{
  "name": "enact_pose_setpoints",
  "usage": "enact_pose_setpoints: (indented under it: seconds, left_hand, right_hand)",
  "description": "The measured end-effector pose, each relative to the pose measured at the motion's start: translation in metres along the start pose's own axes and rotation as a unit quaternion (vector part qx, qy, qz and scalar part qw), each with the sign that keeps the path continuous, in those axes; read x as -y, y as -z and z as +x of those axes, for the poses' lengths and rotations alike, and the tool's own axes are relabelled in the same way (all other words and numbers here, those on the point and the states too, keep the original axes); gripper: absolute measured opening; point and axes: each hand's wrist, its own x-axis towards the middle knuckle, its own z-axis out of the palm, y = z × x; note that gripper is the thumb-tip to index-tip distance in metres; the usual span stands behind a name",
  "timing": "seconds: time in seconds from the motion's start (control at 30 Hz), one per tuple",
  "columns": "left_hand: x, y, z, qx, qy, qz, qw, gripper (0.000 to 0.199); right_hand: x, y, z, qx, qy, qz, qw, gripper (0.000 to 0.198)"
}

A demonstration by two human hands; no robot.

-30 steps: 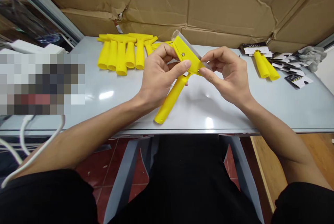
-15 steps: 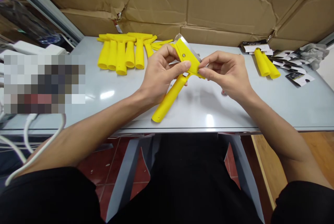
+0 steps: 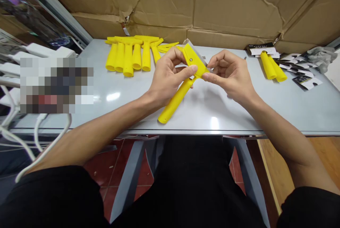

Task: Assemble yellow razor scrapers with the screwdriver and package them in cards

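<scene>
A yellow plastic scraper (image 3: pixel 177 99) is held tilted over the table, its hollow handle slanting down to the left. A metal blade (image 3: pixel 198 52) runs along the upper edge of its head, and one screw (image 3: pixel 191 59) shows in the head's face. My left hand (image 3: pixel 167 75) grips the scraper where head meets handle, thumb on the face. With thumb and fingers, my right hand (image 3: pixel 233 73) pinches the head's right corner; the thumb covers that corner, so a small part there may be hidden.
Several yellow scraper handles (image 3: pixel 128 59) lie at the back left. Two yellow handles (image 3: pixel 268 66) rest at the right beside printed cards (image 3: pixel 308 82) and a grey cloth (image 3: pixel 320 59). White cables (image 3: pixel 39 132) hang at the left near my forearm. Cardboard (image 3: pixel 164 8) stands behind the table.
My right thumb has moved over the corner of the scraper's head, covering the spot where a screw showed. The whole view has shifted slightly; my left hand keeps its grip.
</scene>
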Motion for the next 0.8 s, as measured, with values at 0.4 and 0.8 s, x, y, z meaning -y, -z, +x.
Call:
enact_pose_setpoints:
  seconds: [0.4, 0.8]
  left_hand:
    - [-0.003, 0.002, 0.004, -0.019, -0.030, 0.015, 0.999, 0.053]
    - [-0.001, 0.045, 0.035, -0.049, 0.101, -0.133, 0.985, 0.052]
  right_hand:
    - [0.002, -0.020, -0.008, -0.105, 0.022, -0.156, 0.982, 0.080]
    - [-0.029, -0.031, 0.002, 0.050, -0.033, -0.281, 0.958, 0.042]
